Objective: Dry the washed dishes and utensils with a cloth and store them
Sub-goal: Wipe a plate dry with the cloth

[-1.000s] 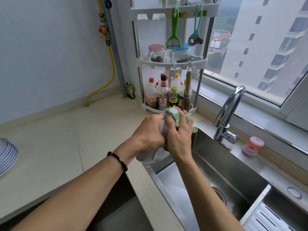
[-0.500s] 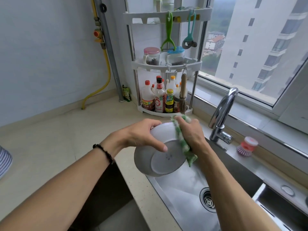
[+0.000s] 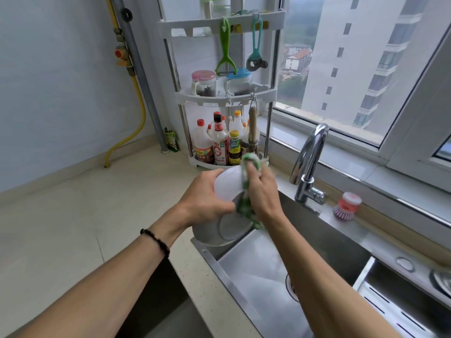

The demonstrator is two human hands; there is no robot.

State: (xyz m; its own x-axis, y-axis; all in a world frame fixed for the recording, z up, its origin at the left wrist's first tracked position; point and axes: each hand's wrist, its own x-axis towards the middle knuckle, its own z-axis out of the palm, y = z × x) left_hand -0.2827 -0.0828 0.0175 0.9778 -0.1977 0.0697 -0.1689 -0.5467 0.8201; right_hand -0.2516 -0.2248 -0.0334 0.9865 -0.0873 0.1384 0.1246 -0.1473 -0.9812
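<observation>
A white bowl [image 3: 228,185] is held on its side above the left edge of the steel sink [image 3: 324,242], its base [image 3: 231,228] turned toward me. My left hand [image 3: 207,198] grips the bowl's rim and wall from the left. My right hand [image 3: 262,191] clutches a green and white cloth [image 3: 245,206] and presses it against the bowl's right side. Part of the cloth pokes out above my fingers, and another part hangs below them.
A white corner rack [image 3: 224,97] with sauce bottles, jars and hanging peelers stands behind the hands. A chrome faucet [image 3: 310,162] and a pink dish brush [image 3: 346,206] sit at the sink's far edge. Pale countertop [image 3: 73,215] stretches left; a drain tray [image 3: 400,303] lies at right.
The bowl has tipped further onto its side. My right hand with the cloth has moved up and over the bowl's right wall, and my left hand now covers more of the bowl.
</observation>
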